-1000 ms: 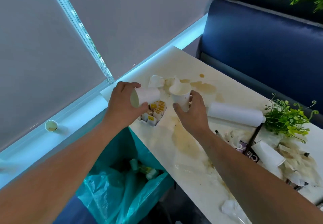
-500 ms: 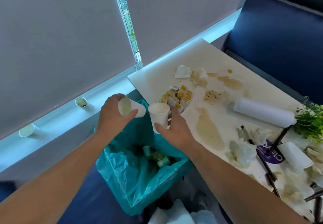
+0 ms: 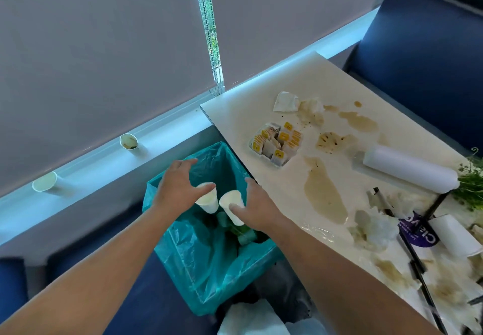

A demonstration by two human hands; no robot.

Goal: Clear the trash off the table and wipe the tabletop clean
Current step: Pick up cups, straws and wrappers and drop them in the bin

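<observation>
Person, upper limbs only, two units appearing. Left hand [image 3: 177,188], left forearm [image 3: 91,269]: showing bare along the whole visible length. Right hand [image 3: 257,209], right forearm [image 3: 339,277]: showing bare likewise. Clothing: any sleeve is lying beyond the frame edge.
</observation>
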